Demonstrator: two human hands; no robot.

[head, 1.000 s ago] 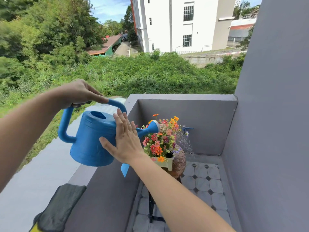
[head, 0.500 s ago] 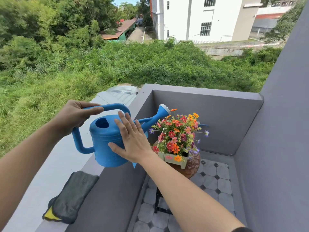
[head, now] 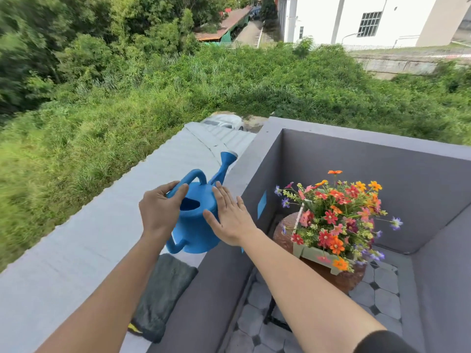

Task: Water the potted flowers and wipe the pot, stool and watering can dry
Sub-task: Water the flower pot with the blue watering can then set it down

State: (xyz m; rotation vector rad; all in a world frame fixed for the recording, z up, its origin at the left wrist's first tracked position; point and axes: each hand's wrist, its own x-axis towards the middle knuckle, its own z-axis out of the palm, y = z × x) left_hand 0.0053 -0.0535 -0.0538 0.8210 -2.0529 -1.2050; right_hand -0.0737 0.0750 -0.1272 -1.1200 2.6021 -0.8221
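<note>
One watering can [head: 196, 225]: left hand [head: 159, 210] grips handle [head: 195, 173], right hand [head: 230, 217] lays fingers [head: 222, 197] flat against it

2 bare forearms, black sleeve [head: 382, 343] on the right arm.

watering can [head: 197, 233] over ledge [head: 76, 250], cloth [head: 163, 294] on ledge nearer cam, flower pot [head: 313, 254] on stool [head: 344, 278] to right, lower down

One blue watering can [head: 196, 225]. Two hands are in view: one left hand [head: 159, 212] and one right hand [head: 229, 220]. One dark folded cloth [head: 163, 294]. One grey ledge [head: 76, 263]. One pot [head: 313, 253], holding one bunch of many flowers [head: 336, 215], too many to count. One stool [head: 283, 225]. One white building [head: 318, 19] beyond.
</note>
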